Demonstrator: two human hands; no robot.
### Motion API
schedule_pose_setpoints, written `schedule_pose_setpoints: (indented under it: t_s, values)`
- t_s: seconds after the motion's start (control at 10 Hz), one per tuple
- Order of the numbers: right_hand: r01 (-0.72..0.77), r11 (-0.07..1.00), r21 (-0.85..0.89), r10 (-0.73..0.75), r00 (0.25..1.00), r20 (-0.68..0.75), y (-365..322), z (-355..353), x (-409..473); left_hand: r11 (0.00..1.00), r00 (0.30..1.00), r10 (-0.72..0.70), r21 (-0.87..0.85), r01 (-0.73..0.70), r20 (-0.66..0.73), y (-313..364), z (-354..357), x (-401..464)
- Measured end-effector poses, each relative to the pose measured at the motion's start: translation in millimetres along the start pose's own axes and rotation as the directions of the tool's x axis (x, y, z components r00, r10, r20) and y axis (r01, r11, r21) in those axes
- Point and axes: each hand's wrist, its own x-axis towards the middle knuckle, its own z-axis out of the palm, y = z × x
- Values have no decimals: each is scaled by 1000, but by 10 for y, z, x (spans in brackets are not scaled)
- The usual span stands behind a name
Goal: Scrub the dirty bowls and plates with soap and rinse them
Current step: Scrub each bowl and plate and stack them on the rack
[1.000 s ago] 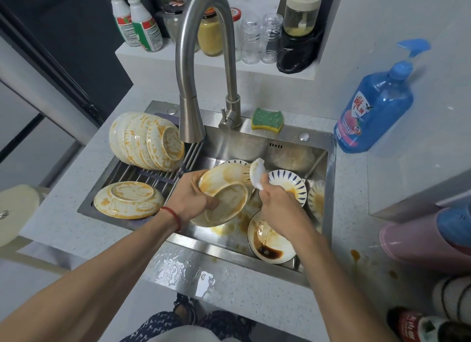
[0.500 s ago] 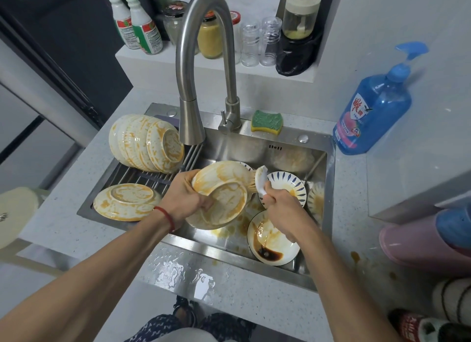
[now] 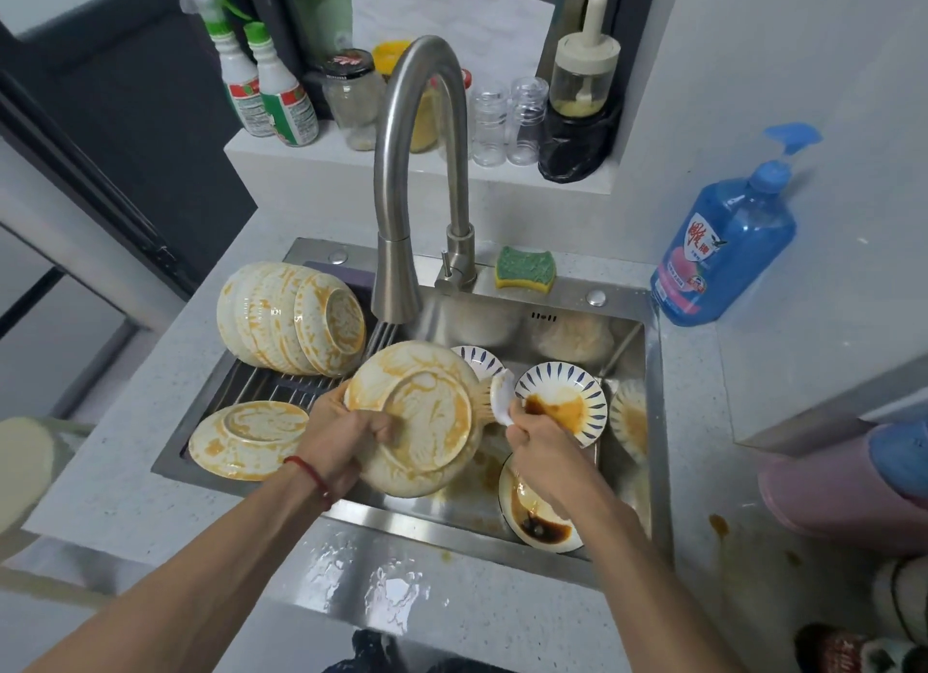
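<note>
Over the sink (image 3: 502, 527), left hand (image 3: 341, 439) grips a stained plate (image 3: 422, 416) tilted; at its 3 o'clock, right hand (image 3: 540, 441) clenches a white brush (image 3: 501, 396) touching the rim.

So the plate (image 3: 417, 416) being scrubbed is cream with orange sauce smeared all over its underside, held tilted over the sink, a white brush (image 3: 497, 396) touching its right edge. A row of equally messy plates (image 3: 291, 318) stands on edge on the rack, one more (image 3: 248, 439) lies face down in front. Blue-striped bowls (image 3: 562, 404) sit in the basin with brown sauce, and the nearest bowl (image 3: 540, 517) has dark sauce pooled in it.
</note>
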Motion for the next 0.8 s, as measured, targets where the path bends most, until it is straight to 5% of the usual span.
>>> schedule_pose_setpoints:
  t_s: [0.2,0.3,0.5,0.7,0.8]
  values:
    - [12,979,203,1,998,-62,-276,479,55,994,989,-6,-108,-10,-151,288,-443,377]
    - [-52,970,236,78,992,-101,-300,648,-59,995,982,88,-36,-95,-168,570,-686,680]
    - [-107,967,230,149,973,-176,-329,916,-170,880,939,328,396,-264,-103,827,-800,1301]
    - [-174,984,22,174,955,-239,-366,1016,-411,809,945,325,529,-259,-35,707,-746,1658]
    - [-233,964,131,248,962,-115,-256,1098,-554,799,962,274,561,-219,-15,638,-838,1785]
